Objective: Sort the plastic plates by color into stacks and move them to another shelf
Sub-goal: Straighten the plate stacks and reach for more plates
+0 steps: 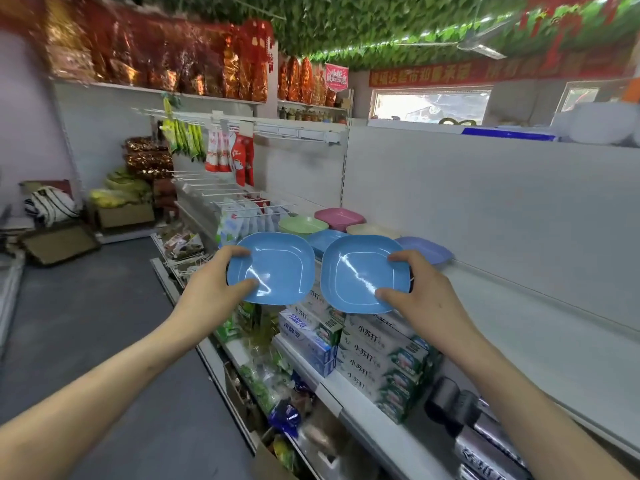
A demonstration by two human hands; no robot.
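Note:
My left hand point(214, 282) grips the left edge of a blue square plastic plate point(280, 268), held in the air in front of the shelf. My right hand point(412, 285) grips the right edge of a second blue plate point(360, 271) beside the first. Behind them on the white shelf point(519, 306) lie more plates: a pink one point(337, 216), a green one point(301, 225), a cream one point(370, 230), a purple one point(427, 249) and another blue one point(323, 239), partly hidden by the held plates.
The white shelf stretches bare to the right of the plates. Below it, a lower shelf holds stacked toothpaste boxes point(377, 351) and packaged goods point(277, 382). Hanging packets point(228, 154) fill the racks at left. Grey aisle floor point(104, 323) lies to my left.

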